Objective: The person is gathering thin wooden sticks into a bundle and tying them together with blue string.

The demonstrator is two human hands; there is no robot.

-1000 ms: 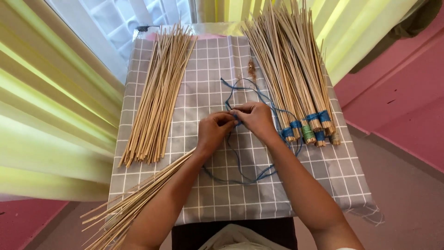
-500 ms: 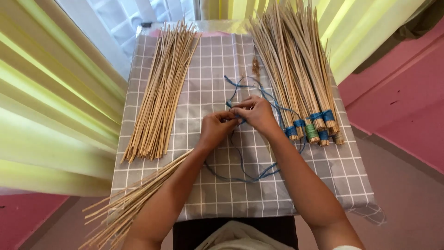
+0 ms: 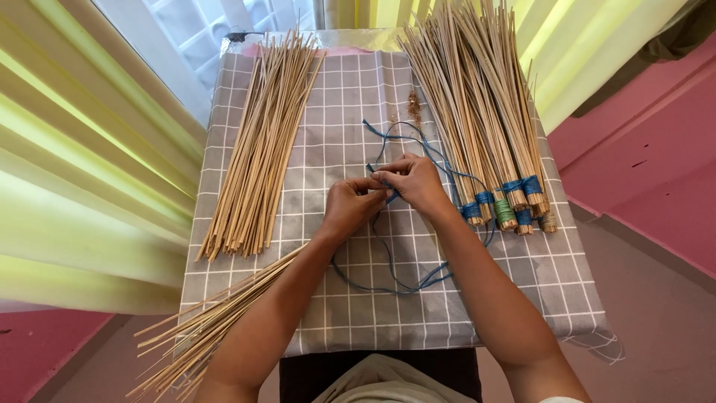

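Blue cord point(image 3: 388, 257), thin, looping, pinched by both hands point(image 3: 384, 192)

Loose sticks point(image 3: 261, 142) left on the table point(image 3: 335, 313), tied bundles point(image 3: 485, 127) right, cord point(image 3: 391, 261) between.

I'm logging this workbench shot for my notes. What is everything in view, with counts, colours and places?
loose stick pile: one, pale tan, left on the cloth
tied stick bundles: several, tan, blue and green bindings, right
untied sticks: one sheaf, tan, under the left forearm, off the front-left edge
blue string: one, tangled, centre
checked cloth: one, grey, over the table
curtains: yellow-green, both sides
left hand: pinching the string
right hand: pinching the string
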